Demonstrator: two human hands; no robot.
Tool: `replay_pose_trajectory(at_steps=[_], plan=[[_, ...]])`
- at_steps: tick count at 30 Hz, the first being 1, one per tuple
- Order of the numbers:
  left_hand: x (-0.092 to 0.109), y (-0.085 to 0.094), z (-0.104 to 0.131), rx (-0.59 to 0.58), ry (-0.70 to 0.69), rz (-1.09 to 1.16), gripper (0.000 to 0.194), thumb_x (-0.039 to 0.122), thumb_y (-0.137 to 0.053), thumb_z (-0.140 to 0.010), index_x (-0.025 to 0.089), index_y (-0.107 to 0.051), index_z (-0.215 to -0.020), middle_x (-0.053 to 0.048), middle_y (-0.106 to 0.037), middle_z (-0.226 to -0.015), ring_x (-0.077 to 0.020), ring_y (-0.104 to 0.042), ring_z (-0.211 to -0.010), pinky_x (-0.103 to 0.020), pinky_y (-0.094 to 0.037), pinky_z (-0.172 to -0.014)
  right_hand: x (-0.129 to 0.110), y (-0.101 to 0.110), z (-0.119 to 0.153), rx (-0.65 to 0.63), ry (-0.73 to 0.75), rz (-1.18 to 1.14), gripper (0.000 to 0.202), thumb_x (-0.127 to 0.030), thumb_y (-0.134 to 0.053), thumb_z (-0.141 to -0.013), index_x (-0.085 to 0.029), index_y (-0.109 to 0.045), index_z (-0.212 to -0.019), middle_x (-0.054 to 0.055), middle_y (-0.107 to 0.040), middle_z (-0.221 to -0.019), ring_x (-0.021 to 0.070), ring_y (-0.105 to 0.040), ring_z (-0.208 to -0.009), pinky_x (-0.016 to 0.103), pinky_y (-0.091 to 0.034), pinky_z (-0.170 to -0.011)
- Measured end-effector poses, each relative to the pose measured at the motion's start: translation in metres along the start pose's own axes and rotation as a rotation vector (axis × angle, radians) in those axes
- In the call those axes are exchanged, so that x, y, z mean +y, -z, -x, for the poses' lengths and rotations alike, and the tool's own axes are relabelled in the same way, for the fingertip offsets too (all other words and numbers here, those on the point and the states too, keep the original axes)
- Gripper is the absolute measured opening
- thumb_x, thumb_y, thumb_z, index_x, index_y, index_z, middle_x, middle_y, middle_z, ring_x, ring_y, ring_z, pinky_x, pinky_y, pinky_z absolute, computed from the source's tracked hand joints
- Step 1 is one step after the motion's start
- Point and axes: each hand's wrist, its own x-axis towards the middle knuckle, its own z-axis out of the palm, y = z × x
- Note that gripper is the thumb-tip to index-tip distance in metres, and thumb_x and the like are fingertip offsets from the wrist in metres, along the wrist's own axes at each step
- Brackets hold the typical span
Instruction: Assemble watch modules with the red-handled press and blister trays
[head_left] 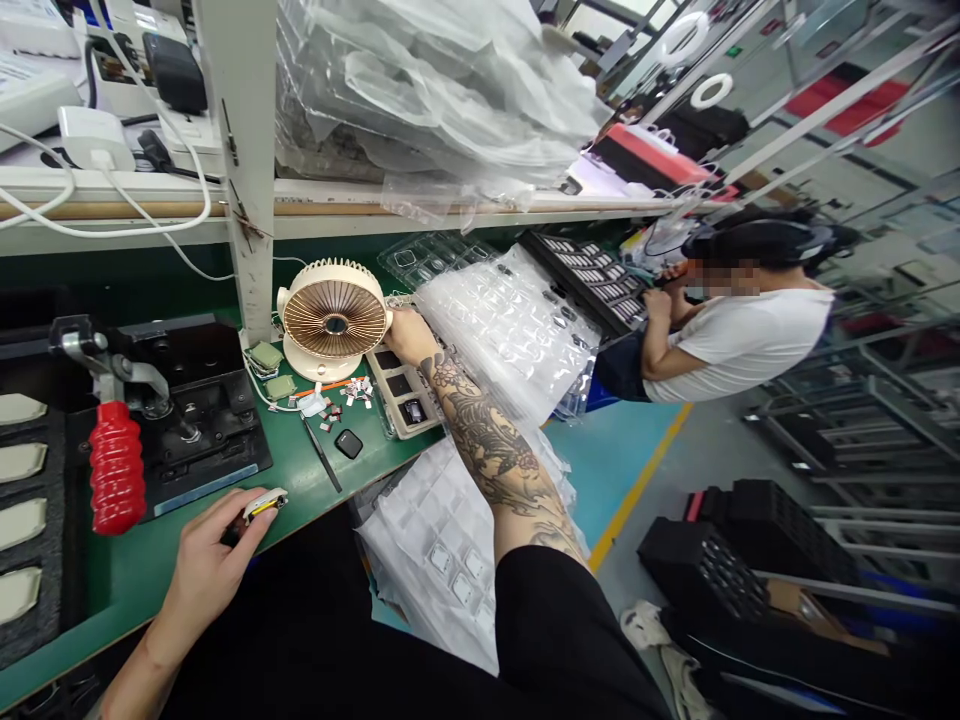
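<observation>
Near the table's front edge, my left hand (206, 560) pinches a small light-coloured device (265, 502) with a yellow part showing inside. My right hand (409, 337) reaches to the right side of a cream fan (334, 315); its fingertips are partly hidden beside the fan, and what they hold, if anything, cannot be made out. Under that arm lies a beige compartment tray (420, 428) with dark parts in it. A black square case (348, 444) and black tweezers (321, 454) lie on the green table, close to several small connector pieces (357, 391).
At the left stands a black fixture with a red-handled clamp (118, 468), beside a foam tray (54, 500) of pale parts. Plastic blister trays (499, 320) lie at the right. A person in a white shirt (765, 335) works further right. A shelf (322, 200) crosses above.
</observation>
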Motion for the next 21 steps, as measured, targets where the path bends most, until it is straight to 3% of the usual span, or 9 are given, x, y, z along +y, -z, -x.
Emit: replay_pose_trajectory(at_steps=[4,9,15,18,20,21], plan=[[-0.001,0.0,0.0,-0.008,-0.014,0.002,0.021,0.038,-0.078,-0.103,0.024,-0.082,-0.119,-0.003,-0.08,-0.105,-0.0137,-0.067,-0.075,-0.025,-0.054,-0.072,0.009,-0.004,0.006,0.073,0.016,-0.043,0.032,-0.009,-0.048,-0.1,-0.011,-0.079,-0.106,0.015,-0.076,-0.11,0.0239,-0.066,-0.101,0.033,-0.05,-0.1],[-0.002,0.0,0.0,-0.025,-0.029,0.007,0.022,0.037,-0.077,-0.104,0.025,-0.082,-0.121,-0.004,-0.08,-0.105,-0.0145,-0.066,-0.076,-0.025,-0.053,-0.071,0.011,-0.007,0.011,0.134,0.042,-0.094,0.034,-0.004,-0.051,-0.092,-0.012,-0.081,-0.105,0.014,-0.076,-0.111,0.0232,-0.067,-0.1,0.033,-0.053,-0.1],[0.004,0.0,-0.003,-0.026,-0.018,-0.001,0.019,0.035,-0.077,-0.104,0.026,-0.081,-0.12,-0.003,-0.078,-0.103,-0.0138,-0.062,-0.073,-0.026,-0.051,-0.069,0.008,0.004,0.032,0.307,-0.004,-0.139,0.029,-0.019,-0.053,-0.104,-0.015,-0.08,-0.111,0.016,-0.076,-0.114,0.0277,-0.069,-0.108,0.041,-0.056,-0.104],[0.011,0.001,-0.004,-0.034,0.009,-0.005,0.017,0.035,-0.074,-0.106,0.026,-0.081,-0.119,-0.003,-0.078,-0.102,-0.0153,-0.065,-0.076,-0.028,-0.051,-0.072,-0.016,0.01,0.069,0.536,0.004,-0.275,0.024,-0.028,-0.058,-0.107,-0.019,-0.08,-0.11,0.011,-0.079,-0.107,0.0251,-0.071,-0.098,0.041,-0.059,-0.097],[0.013,0.001,-0.006,-0.03,0.024,-0.005,0.016,0.034,-0.073,-0.107,0.025,-0.081,-0.118,-0.004,-0.078,-0.102,-0.016,-0.065,-0.077,-0.029,-0.051,-0.073,-0.048,0.009,0.102,0.665,0.008,-0.432,0.018,-0.035,-0.067,-0.106,-0.023,-0.081,-0.109,0.005,-0.08,-0.099,0.0213,-0.072,-0.087,0.038,-0.061,-0.089],[0.014,0.001,-0.006,-0.03,0.027,-0.005,0.016,0.034,-0.073,-0.107,0.024,-0.081,-0.117,-0.005,-0.078,-0.102,-0.0159,-0.064,-0.076,-0.03,-0.051,-0.073,-0.069,0.007,0.119,0.669,0.02,-0.517,0.015,-0.036,-0.071,-0.105,-0.025,-0.081,-0.107,0.004,-0.08,-0.098,0.0207,-0.073,-0.086,0.038,-0.061,-0.088]])
